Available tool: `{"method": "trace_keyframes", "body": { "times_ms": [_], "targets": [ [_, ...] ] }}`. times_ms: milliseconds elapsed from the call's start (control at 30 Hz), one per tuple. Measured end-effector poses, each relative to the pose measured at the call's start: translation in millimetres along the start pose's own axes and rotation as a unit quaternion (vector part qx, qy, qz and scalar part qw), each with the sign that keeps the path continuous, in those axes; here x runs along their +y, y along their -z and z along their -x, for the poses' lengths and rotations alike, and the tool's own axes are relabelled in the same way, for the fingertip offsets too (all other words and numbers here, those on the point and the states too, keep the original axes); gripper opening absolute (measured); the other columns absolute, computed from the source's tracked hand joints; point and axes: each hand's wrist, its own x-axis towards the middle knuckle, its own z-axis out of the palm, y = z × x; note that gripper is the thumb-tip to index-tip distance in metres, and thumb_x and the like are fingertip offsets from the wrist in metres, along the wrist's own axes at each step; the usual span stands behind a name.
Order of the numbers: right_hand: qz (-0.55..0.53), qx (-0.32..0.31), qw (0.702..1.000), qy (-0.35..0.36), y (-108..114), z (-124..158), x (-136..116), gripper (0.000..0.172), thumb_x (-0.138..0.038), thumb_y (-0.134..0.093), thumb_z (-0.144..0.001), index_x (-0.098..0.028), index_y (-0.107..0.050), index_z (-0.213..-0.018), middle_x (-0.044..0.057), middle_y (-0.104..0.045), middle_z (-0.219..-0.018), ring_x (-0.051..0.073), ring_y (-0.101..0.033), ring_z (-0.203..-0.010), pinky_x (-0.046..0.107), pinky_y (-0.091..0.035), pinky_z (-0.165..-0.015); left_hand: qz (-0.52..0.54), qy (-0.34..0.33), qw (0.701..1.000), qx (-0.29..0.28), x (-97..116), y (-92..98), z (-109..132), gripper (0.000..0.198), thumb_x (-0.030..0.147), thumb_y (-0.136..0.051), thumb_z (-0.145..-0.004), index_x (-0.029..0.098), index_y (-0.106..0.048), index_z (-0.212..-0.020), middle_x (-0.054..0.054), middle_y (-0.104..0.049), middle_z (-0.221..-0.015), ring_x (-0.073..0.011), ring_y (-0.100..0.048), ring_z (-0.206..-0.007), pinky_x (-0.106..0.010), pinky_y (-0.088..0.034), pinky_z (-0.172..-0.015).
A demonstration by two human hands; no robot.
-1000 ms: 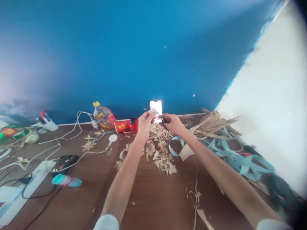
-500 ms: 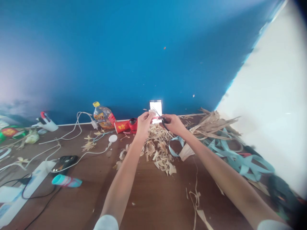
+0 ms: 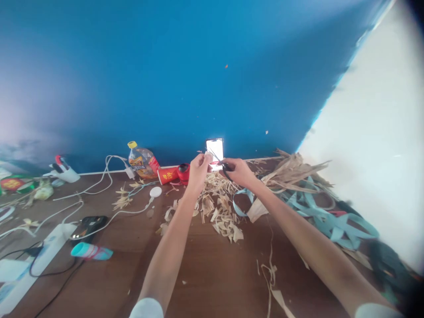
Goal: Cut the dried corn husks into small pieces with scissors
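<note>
My left hand (image 3: 199, 170) pinches a small pale piece of husk (image 3: 208, 157) between thumb and fingertips. Close on its right, my right hand (image 3: 239, 171) is closed round the dark handles of a pair of scissors (image 3: 226, 168). The thin blades point up and left toward the pale piece; whether they touch it I cannot tell. Behind the hands a phone (image 3: 215, 148) with a bright white screen stands against the blue wall. Below them lies a pile of cut husk scraps (image 3: 218, 201) on the brown table.
Dried husks (image 3: 294, 172) and light blue ribbon (image 3: 331, 225) lie at the right. At the back left are a plastic bottle (image 3: 142, 162) and a red can (image 3: 168, 175). A power strip (image 3: 39, 260), cables and a turquoise roll (image 3: 92, 251) occupy the left side.
Both hands stay in nearly the same place, with the scissors and the pale piece still held. The whole view has shifted very slightly.
</note>
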Motion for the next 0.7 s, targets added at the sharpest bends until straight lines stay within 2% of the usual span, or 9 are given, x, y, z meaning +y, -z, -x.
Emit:
{"method": "trace_keyframes", "body": {
  "times_ms": [167, 300, 467, 700],
  "targets": [
    [0.014, -0.001, 1.000, 0.019, 0.6, -0.6, -0.2, 0.033, -0.032, -0.059, -0.071, -0.015, -0.071, -0.097, -0.003, -0.048, -0.056, 0.009, -0.032, -0.052, 0.024, -0.024, -0.050, 0.019, 0.008, 0.999, -0.031, -5.2, -1.8, -0.9, 0.034, 0.049, -0.059, -0.080, 0.015, -0.057, -0.080, -0.003, -0.060, -0.068, -0.0083, -0.051, -0.053, -0.022, -0.041, -0.053],
    [0.012, -0.002, 1.000, 0.022, -0.4, -1.5, 2.7, 0.034, -0.029, -0.058, -0.072, -0.015, -0.072, -0.099, -0.001, -0.053, -0.059, 0.009, -0.034, -0.052, 0.024, -0.025, -0.050, 0.008, -0.016, 0.999, -0.029, -3.5, -1.8, 0.1, 0.035, 0.050, -0.059, -0.080, 0.016, -0.055, -0.073, 0.000, -0.054, -0.063, -0.0065, -0.045, -0.052, -0.020, -0.036, -0.051],
    [-0.019, -0.001, 1.000, 0.013, -2.1, -0.1, 2.7, 0.033, -0.030, -0.058, -0.073, -0.015, -0.073, -0.099, 0.001, -0.057, -0.059, 0.010, -0.038, -0.049, 0.024, -0.027, -0.049, 0.014, -0.001, 1.000, -0.013, 1.5, 0.1, 0.8, 0.037, 0.050, -0.064, -0.076, 0.017, -0.051, -0.066, 0.003, -0.045, -0.059, -0.0064, -0.039, -0.051, -0.021, -0.029, -0.048],
    [-0.030, -0.003, 1.000, 0.000, -1.6, -0.1, 3.0, 0.037, -0.033, -0.062, -0.070, -0.014, -0.071, -0.101, 0.003, -0.062, -0.067, 0.010, -0.041, -0.052, 0.024, -0.031, -0.049, 0.003, -0.005, 1.000, 0.004, 0.6, 2.3, -0.9, 0.032, 0.046, -0.066, -0.074, 0.017, -0.056, -0.065, 0.004, -0.040, -0.055, -0.0069, -0.035, -0.051, -0.022, -0.027, -0.050]
  ]
}}
